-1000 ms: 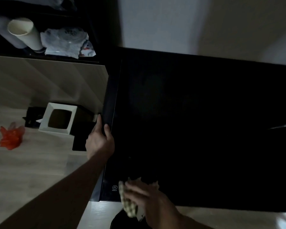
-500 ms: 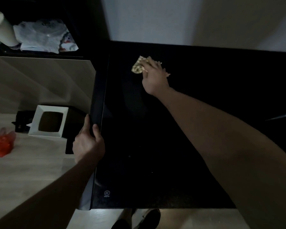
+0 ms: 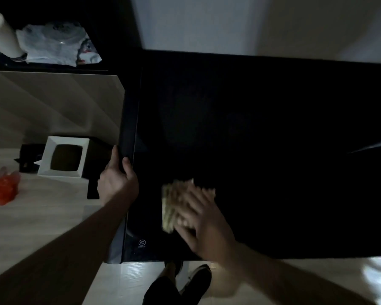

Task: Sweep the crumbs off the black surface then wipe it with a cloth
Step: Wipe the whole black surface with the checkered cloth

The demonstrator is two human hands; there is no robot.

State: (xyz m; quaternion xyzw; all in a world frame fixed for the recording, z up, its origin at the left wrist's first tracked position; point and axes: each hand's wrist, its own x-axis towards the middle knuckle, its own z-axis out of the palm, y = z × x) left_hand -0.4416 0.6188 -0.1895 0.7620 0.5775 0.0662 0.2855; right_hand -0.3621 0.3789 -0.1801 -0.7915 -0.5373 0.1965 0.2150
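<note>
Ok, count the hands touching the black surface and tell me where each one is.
2. The left hand grasps the left edge of the black surface. The right hand presses the cloth flat near the front-left corner; it is motion-blurred.

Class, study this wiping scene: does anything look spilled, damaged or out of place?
Nothing on the black surface stands out, though it is too dark to check for crumbs. One oddity: a crumpled red wrapper lies loose on the floor, left of the white-rimmed bin, not inside it.
</note>
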